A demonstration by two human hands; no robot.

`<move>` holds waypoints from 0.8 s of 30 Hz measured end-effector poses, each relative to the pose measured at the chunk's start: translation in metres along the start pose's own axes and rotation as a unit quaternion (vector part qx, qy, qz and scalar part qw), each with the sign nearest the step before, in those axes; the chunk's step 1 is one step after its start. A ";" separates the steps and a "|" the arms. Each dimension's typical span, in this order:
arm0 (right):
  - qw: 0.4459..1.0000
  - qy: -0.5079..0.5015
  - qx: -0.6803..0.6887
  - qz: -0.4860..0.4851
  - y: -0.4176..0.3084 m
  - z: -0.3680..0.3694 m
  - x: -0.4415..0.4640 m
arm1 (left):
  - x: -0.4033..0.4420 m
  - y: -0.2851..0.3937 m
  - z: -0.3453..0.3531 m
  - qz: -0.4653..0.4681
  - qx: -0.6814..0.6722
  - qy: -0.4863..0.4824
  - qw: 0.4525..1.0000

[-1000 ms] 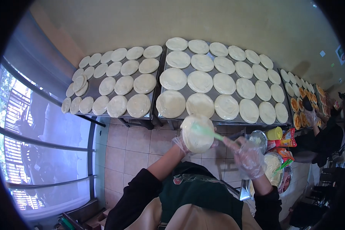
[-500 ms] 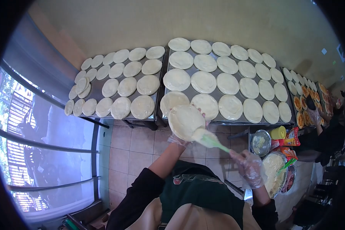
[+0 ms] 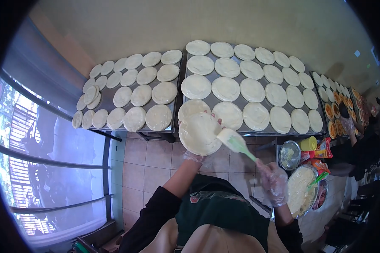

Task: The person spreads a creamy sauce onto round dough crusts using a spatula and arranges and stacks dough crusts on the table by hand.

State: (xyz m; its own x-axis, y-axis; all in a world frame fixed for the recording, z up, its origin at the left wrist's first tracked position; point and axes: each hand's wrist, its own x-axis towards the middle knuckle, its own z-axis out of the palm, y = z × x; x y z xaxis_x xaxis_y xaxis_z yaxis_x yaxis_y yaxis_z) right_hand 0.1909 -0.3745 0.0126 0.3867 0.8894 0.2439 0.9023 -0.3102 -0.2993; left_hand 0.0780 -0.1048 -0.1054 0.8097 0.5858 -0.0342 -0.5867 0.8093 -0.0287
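Observation:
My left hand [image 3: 194, 157], in a clear plastic glove, carries a round flat dough base [image 3: 199, 135] from underneath, its fingertips showing at the far rim. The base is pale, with some creamy spread on it. My gloved right hand [image 3: 273, 181] grips the green handle of a spatula [image 3: 237, 145]. White cream coats the spatula's blade, which is at the right edge of the base. Just beyond, another dough base [image 3: 193, 109] on the near edge of the middle table is partly covered by the held one.
Rows of dough bases cover the middle table [image 3: 233, 86] and the left table [image 3: 109, 98]. At right stand a large bowl of cream [image 3: 302, 189], a smaller metal bowl [image 3: 289, 155] and a yellow container [image 3: 308, 143]. A co-worker's gloved hand [image 3: 348, 125] is over sauced bases further right.
My left hand has tilted the dough base more towards me and shifted it slightly left. The spatula has moved a little right and up, still at the base's right edge.

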 end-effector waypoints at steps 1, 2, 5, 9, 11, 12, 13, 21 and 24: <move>1.000 -0.022 -0.015 -0.012 -0.010 0.004 0.000 | 0.000 -0.002 0.002 -0.004 0.000 -0.001 1.000; 0.998 -0.044 -0.029 -0.024 -0.018 0.009 -0.002 | -0.001 -0.005 0.005 -0.013 -0.016 -0.025 0.999; 0.998 -0.012 -0.024 -0.048 -0.016 0.035 -0.010 | 0.000 -0.007 0.014 -0.031 -0.020 -0.081 0.996; 0.997 0.026 -0.073 0.012 0.000 0.029 -0.013 | -0.002 -0.007 0.016 -0.033 -0.161 -0.035 0.986; 0.998 0.041 -0.032 0.044 0.005 0.025 -0.013 | -0.008 -0.012 0.040 -0.047 -0.112 -0.010 0.993; 0.996 0.056 0.008 0.074 0.006 0.022 -0.014 | -0.010 -0.015 0.053 -0.058 -0.062 0.013 0.996; 0.991 0.087 0.058 0.079 0.000 0.021 -0.014 | -0.009 -0.015 0.049 -0.061 -0.063 0.014 0.996; 1.000 0.018 0.007 0.016 -0.021 0.036 -0.038 | 0.000 -0.017 -0.003 -0.028 0.100 -0.098 0.990; 0.998 0.028 -0.005 0.052 -0.003 0.031 -0.046 | 0.003 -0.015 -0.013 0.045 0.551 -0.133 0.822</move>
State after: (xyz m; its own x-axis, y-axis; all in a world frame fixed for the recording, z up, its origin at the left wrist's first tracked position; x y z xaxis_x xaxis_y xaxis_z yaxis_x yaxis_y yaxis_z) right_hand 0.1644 -0.4044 -0.0262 0.4880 0.8319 0.2643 0.8585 -0.4029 -0.3172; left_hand 0.0895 -0.1160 -0.1178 0.8232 0.5159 0.2369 -0.3963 0.2233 0.8906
